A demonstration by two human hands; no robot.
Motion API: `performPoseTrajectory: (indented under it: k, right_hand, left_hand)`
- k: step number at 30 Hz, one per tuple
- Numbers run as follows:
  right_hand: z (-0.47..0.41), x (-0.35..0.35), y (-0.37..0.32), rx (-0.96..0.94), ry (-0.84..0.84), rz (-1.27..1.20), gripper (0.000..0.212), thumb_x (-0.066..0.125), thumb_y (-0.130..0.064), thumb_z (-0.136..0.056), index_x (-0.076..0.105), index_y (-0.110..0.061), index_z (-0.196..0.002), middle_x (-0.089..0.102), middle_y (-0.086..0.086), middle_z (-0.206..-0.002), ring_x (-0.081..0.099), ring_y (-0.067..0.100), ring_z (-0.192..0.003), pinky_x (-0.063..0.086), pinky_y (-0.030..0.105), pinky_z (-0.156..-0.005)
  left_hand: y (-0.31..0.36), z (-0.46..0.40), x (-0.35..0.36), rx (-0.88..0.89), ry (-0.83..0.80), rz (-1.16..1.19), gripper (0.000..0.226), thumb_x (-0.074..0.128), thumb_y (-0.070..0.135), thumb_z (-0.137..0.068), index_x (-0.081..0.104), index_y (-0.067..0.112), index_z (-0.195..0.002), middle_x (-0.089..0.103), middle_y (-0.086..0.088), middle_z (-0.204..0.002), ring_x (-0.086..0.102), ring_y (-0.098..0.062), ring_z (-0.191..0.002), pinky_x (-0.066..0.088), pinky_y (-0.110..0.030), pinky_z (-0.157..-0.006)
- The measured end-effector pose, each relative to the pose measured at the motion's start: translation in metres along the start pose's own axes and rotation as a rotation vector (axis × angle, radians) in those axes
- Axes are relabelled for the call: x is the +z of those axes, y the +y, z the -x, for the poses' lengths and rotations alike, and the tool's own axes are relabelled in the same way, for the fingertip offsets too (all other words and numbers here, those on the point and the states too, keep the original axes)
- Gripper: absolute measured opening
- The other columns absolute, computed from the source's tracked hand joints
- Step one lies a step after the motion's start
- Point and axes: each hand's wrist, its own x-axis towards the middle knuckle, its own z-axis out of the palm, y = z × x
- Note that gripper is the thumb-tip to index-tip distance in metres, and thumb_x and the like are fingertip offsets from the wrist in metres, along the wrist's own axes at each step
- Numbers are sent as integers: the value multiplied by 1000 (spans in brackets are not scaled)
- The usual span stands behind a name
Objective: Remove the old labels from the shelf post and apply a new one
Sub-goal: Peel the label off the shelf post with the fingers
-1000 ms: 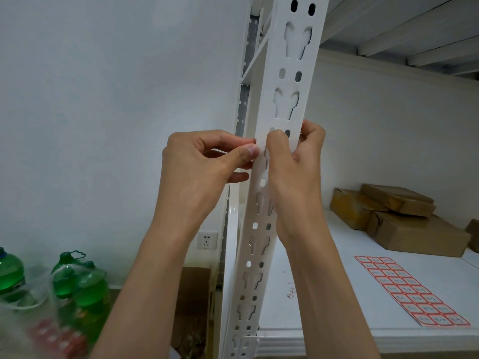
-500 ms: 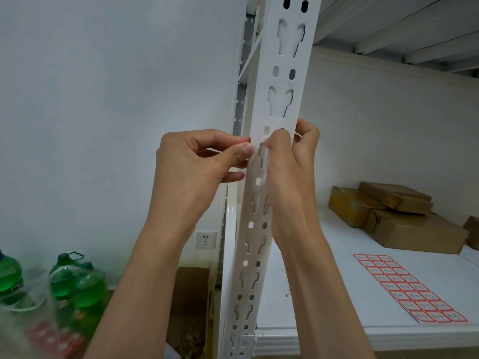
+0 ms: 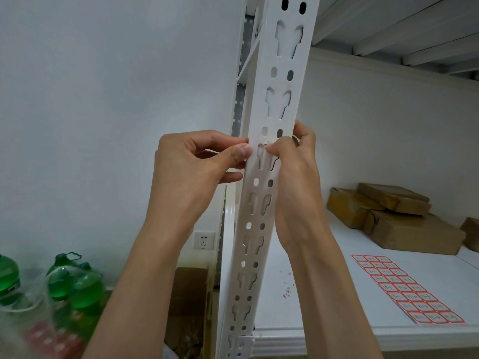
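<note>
white wall [image 3: 103,99] fills the left half of the frame, with a wall socket [image 3: 204,240] low near centre. at lower left we log green bottles [image 3: 75,283] wrapped in clear plastic; their contents read only as green. an open cardboard box [image 3: 186,307] sits at bottom centre, its contents dark and unclear to us. at right we list a white shelf board [image 3: 337,320] carrying taped brown parcels [image 3: 404,216], closed, stacked toward the right edge, and a sheet of red-bordered labels [image 3: 407,290] lying flat at lower right.

shelf post [image 3: 274,112]: white, perforated, long axis near vertical, running from bottom centre to top centre and leaning slightly right toward the top.

left hand [image 3: 191,167]: fingers curled, thumb and forefinger pinched together at the post's left edge, mid-frame; we cannot tell whether a label scrap sits between them.

right hand [image 3: 293,164]: fingers curled round the post's right edge, thumb tip pressed on the front face beside a keyhole slot, level with the left hand. any old label under the thumb is too small for us to make out.
</note>
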Motion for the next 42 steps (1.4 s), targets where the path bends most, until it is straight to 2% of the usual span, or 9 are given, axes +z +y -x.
performPoseTrajectory:
  k: [5, 13, 16, 19, 23, 30, 35, 40, 42]
  right_hand:
    - [1, -2, 1, 13, 5, -37, 28, 39, -21, -103, 46, -36, -125, 62, -15, -111, 63, 18, -109, 50, 27, -73]
    - [-1, 1, 1, 32, -10, 34, 9, 46, -27, -103, 50, -27, -112, 57, -24, -88, 56, -22, -71, 40, -1, -45]
    - [-2, 0, -3, 34, -2, 61, 6, 45, -28, -103, 49, -30, -99, 57, -25, -75, 60, -11, -72, 42, 5, -44]
    - [-3, -1, -4, 29, 8, 65, 11, 45, -29, -103, 47, -32, -93, 56, -20, -79, 58, 1, -74, 42, 8, -46]
    - [-4, -3, -4, 41, -4, 54, 8, 46, -27, -103, 48, -31, -97, 58, -23, -83, 60, 0, -76, 43, 7, -44]
    - [-6, -4, -2, 47, -28, 49, 13, 47, -23, -101, 49, -30, -90, 57, -27, -64, 58, -16, -61, 40, 2, -38]
    - [-6, -5, -3, 39, -19, 40, 13, 45, -21, -101, 48, -28, -90, 58, -20, -82, 58, 4, -78, 44, 13, -49]
    - [-5, -3, -2, 70, -17, 38, 14, 47, -22, -100, 48, -28, -87, 59, -17, -79, 59, 3, -72, 47, 12, -49]
    - [-3, -3, -1, 107, -19, 9, 15, 48, -30, -96, 51, -17, -91, 61, -11, -77, 58, 4, -70, 49, 17, -56]
  left_hand:
    - [0, 0, 0, -5, -3, -15, 8, 78, 16, -83, 79, 23, -87, 78, 7, -81, 76, -8, -76, 63, -25, -65]
    - [1, 0, 0, -1, 1, 2, 7, 78, 14, -84, 80, 18, -89, 78, 3, -80, 76, -12, -75, 63, -27, -66]
    - [1, 0, 0, 0, 0, 3, 8, 77, 14, -84, 80, 16, -91, 78, 2, -82, 76, -13, -75, 63, -27, -66]
    - [0, 0, 0, -2, 1, 0, 8, 77, 14, -85, 80, 16, -92, 78, 3, -82, 76, -12, -75, 63, -25, -65]
    - [0, 0, 0, -3, 0, -3, 7, 77, 16, -84, 80, 19, -90, 78, 5, -80, 76, -10, -74, 61, -22, -64]
    - [-1, 0, 0, -12, -3, 0, 7, 77, 15, -84, 80, 18, -90, 78, 4, -82, 76, -11, -75, 63, -26, -66]
    - [0, 0, 0, -15, -6, 11, 7, 77, 15, -84, 79, 20, -87, 78, 5, -81, 76, -10, -75, 61, -22, -64]
    - [1, 0, -1, -15, -9, -1, 6, 78, 14, -84, 80, 17, -89, 78, 4, -81, 76, -11, -76, 63, -25, -67]
    - [2, 0, -1, -9, -12, -14, 6, 78, 15, -85, 80, 18, -90, 78, 4, -82, 76, -12, -77, 63, -27, -69]
